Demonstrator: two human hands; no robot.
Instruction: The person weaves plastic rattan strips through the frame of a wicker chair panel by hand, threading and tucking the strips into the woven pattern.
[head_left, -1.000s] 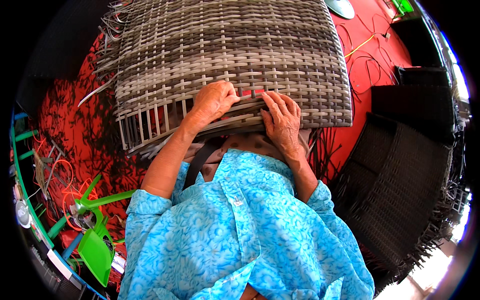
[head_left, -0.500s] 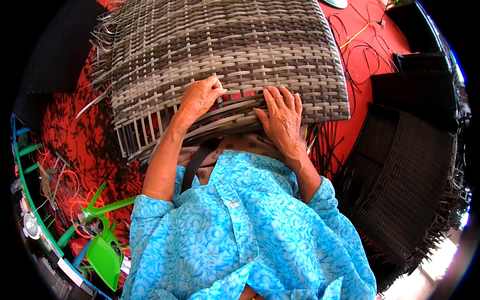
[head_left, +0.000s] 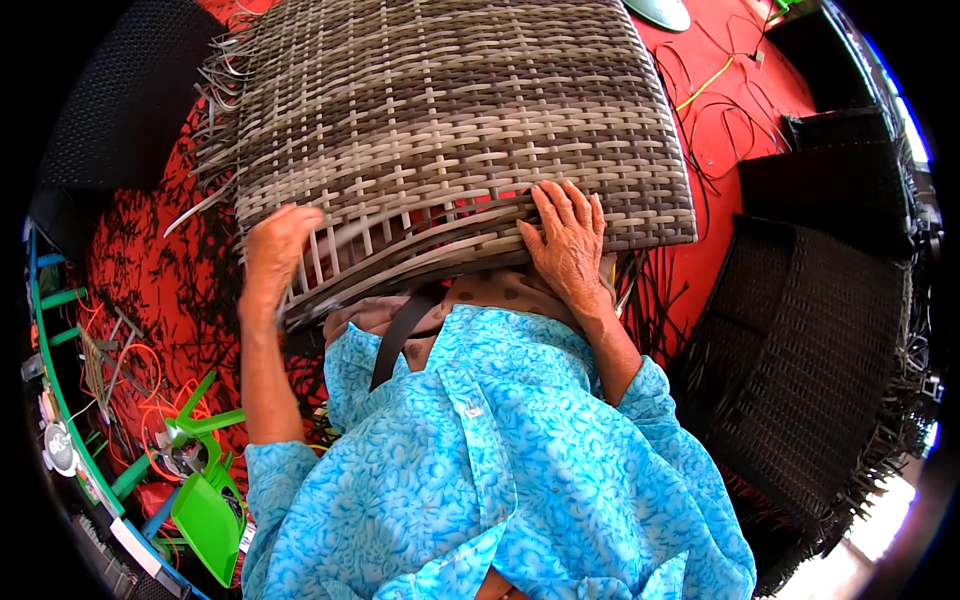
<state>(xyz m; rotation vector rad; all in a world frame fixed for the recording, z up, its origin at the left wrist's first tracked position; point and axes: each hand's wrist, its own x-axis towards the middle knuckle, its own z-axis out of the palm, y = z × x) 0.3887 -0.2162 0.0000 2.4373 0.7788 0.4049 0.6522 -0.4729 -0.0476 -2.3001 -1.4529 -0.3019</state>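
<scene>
A grey-brown woven wicker panel (head_left: 460, 110) lies across my lap, its near edge toward me. Close to that edge, bare upright strips cross an open gap in the weave, with loose curved strands (head_left: 420, 262) below. My left hand (head_left: 272, 255), slightly blurred, is at the panel's left side with fingers curled together; a flat wicker strand (head_left: 365, 222) runs from its fingertips along the gap. My right hand (head_left: 568, 235) rests on the weave right of the gap, fingers stretched out and thumb apart, pressing near the strands' right end.
Cut dark scraps litter the red floor (head_left: 150, 250) at left. Frayed strand ends (head_left: 222, 90) stick out from the panel's left side. Dark woven pieces (head_left: 800, 350) stand at right, a black one (head_left: 130, 90) at far left. A green plastic object (head_left: 208, 520) lies lower left; cords (head_left: 715, 80) lie upper right.
My left hand has moved left and slightly down, from mid-gap to the panel's left side, uncovering more bare strips. My right hand stays on the weave. The panel has shifted slightly in view.
</scene>
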